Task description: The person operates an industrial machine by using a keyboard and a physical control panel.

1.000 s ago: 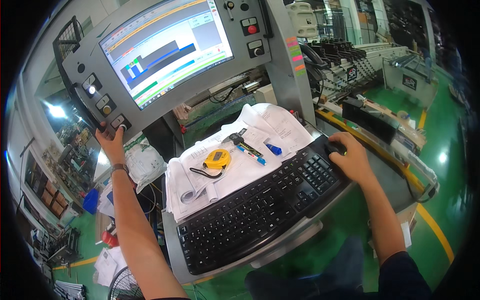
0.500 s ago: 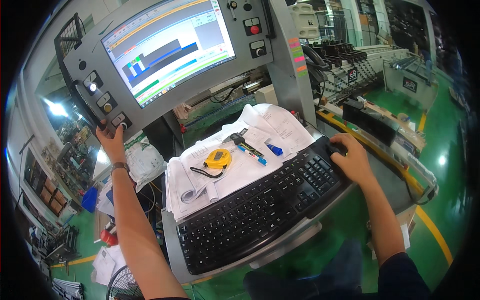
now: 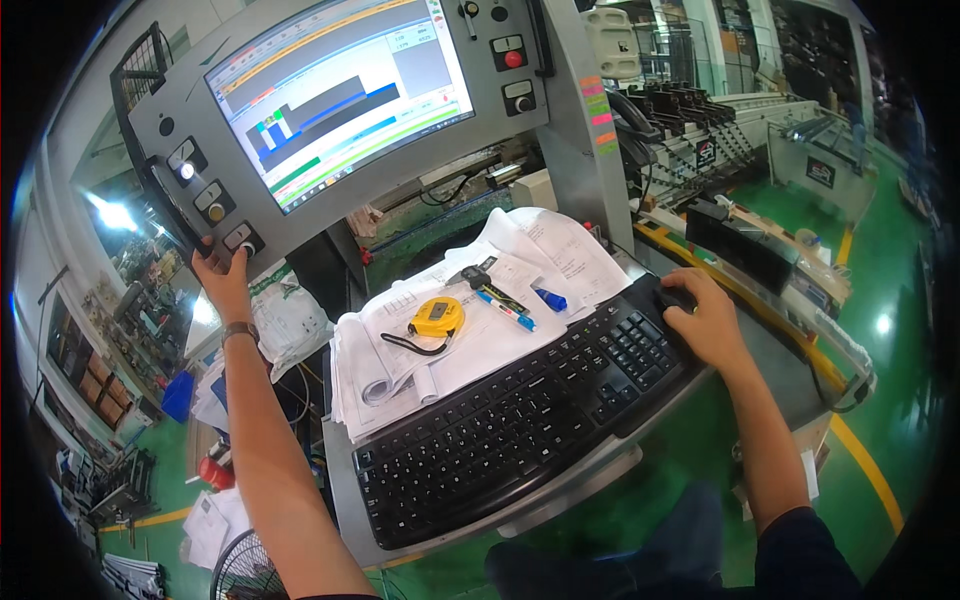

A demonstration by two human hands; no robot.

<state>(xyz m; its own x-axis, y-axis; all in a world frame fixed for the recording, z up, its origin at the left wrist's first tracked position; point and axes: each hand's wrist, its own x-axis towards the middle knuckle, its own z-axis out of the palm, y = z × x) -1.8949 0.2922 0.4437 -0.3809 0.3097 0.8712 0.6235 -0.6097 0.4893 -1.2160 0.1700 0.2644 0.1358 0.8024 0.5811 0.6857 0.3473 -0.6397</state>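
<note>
My left hand (image 3: 224,280) is at the lower left corner of the grey control panel (image 3: 400,165). Its fingers curl round the panel's edge beside a black handle, and the thumb rests on a round control knob (image 3: 247,248). A black computer mouse (image 3: 678,298) lies under my right hand (image 3: 708,325), whose fingers bend over it, partly hiding it. Left of that hand stretches a black keyboard (image 3: 520,420). Behind the keyboard, a yellow tape measure (image 3: 437,316), a caliper-like tool (image 3: 476,274) and blue pens (image 3: 508,312) sit on white paper sheets (image 3: 400,345).
On the panel, a lit screen (image 3: 340,95) shows a stepped diagram. A plastic-wrapped bundle (image 3: 290,318) is beside my left forearm. Below left stands a fan (image 3: 248,570). At the right, a machine with a yellow rail (image 3: 780,325) runs along the green floor (image 3: 890,420).
Both hands keep their places on the panel and the mouse. The whole view has shifted very slightly; nothing else visibly differs.
</note>
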